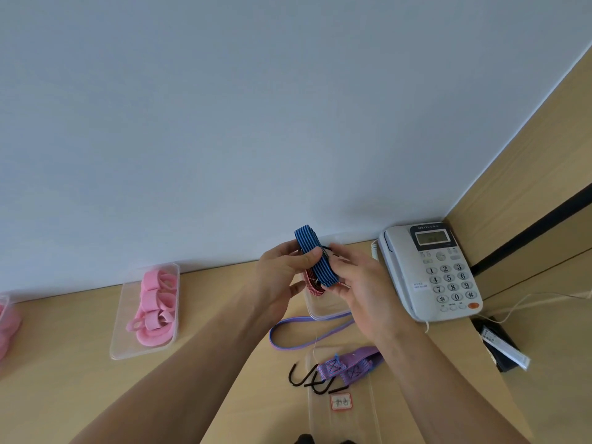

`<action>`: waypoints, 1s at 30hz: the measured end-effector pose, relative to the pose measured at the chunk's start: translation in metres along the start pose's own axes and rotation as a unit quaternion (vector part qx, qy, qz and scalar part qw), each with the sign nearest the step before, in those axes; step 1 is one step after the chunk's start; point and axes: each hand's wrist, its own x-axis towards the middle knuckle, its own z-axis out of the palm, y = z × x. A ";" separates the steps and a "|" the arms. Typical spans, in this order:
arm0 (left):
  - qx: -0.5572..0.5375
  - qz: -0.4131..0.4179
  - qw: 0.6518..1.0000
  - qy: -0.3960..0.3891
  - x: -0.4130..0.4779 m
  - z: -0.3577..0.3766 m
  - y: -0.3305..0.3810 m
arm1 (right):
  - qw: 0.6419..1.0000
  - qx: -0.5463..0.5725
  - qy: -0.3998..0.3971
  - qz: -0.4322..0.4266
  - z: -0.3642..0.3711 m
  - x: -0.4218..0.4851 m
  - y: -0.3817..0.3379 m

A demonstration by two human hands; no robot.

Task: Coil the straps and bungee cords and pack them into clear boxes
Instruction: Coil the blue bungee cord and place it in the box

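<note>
A blue striped bungee cord (315,261), folded into a flat coil, is held above a clear box (323,310) at the back of the desk. My left hand (282,277) grips the coil from the left with its thumb across the front. From the right, my right hand (358,283) pinches the coil's lower end. A red striped cord (312,285) lies in the box just beneath. Nearer me, a purple bungee cord (320,334) with two black hooks (315,381) trails loose over the desk.
A clear box of coiled pink straps (153,306) stands at the left, with more pink straps (8,328) at the far left edge. A clear lid with a red-framed label (341,402) lies near me. A grey desk phone (439,270) and a black device (499,344) sit at the right.
</note>
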 end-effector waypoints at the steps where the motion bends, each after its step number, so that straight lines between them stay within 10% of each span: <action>1: -0.016 -0.011 1.000 -0.006 0.003 -0.003 -0.001 | 1.000 -0.002 0.009 0.004 -0.002 0.003 0.001; 8: -0.119 -0.043 0.991 -0.052 0.024 -0.011 -0.004 | 0.974 -0.224 -0.002 -0.034 -0.018 0.030 -0.018; 12: -0.126 -0.043 0.991 0.001 0.041 -0.026 -0.008 | 0.894 -0.408 0.149 -0.105 -0.035 0.050 -0.007; 21: -0.132 -0.083 0.987 0.032 0.057 -0.048 -0.027 | 0.682 -0.725 0.018 -0.097 -0.006 0.077 0.063; 30: -0.148 -0.086 0.985 0.025 0.063 -0.053 -0.034 | 0.672 -0.734 0.023 -0.095 0.004 0.087 0.069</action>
